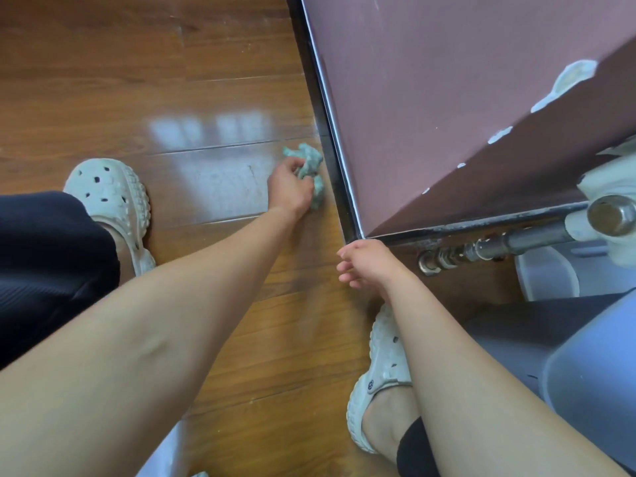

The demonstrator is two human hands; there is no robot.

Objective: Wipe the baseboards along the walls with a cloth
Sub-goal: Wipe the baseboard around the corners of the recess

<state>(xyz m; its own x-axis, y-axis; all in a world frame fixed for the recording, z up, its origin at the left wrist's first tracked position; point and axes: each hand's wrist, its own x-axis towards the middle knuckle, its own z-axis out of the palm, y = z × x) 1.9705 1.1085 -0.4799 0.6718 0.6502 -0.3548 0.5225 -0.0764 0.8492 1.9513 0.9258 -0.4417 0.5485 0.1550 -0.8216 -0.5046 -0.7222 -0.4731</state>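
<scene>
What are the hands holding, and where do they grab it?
The left hand grips a crumpled green cloth around its bunched middle, right by the dark baseboard. The right hand holds nothing; its fingers are relaxed.

Teal speckled cloth [308, 164], black baseboard [329, 149], brown wood-grain floor [103, 70], off-white perforated clogs [112, 196], perhaps mauve wall [447, 80].

One cloth [308, 173], two clogs [113, 204] (both pale), two hands [289, 191], one metal pipe [499, 247].

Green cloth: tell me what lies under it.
Wooden floor shows around the cloth, which the left hand grips beside the dark baseboard. The patch directly beneath is covered.
</scene>
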